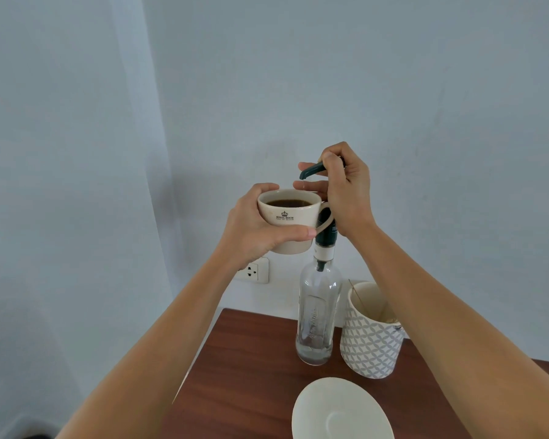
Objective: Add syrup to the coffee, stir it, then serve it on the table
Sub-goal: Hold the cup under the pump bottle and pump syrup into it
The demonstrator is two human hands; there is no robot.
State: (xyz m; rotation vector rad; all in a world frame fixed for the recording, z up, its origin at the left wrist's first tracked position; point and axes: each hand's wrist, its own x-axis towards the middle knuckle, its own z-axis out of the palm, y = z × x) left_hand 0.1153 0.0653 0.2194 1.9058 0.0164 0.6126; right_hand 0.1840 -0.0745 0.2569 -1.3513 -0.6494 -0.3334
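Note:
My left hand (254,229) holds a cream coffee cup (290,221) with black coffee in the air, its rim just under the dark pump spout (309,171). My right hand (346,188) is closed over the pump head of a clear glass syrup bottle (319,315) that stands on the brown wooden table (251,375). A thin thread of syrup hangs from the spout above the cup. The bottle holds only a little liquid at its bottom.
A white saucer (343,413) lies at the table's near edge. A grey-patterned cup (371,337) with thin wooden stirrers stands right of the bottle. A wall socket (254,270) sits on the white wall behind; the table's left edge is near the bottle.

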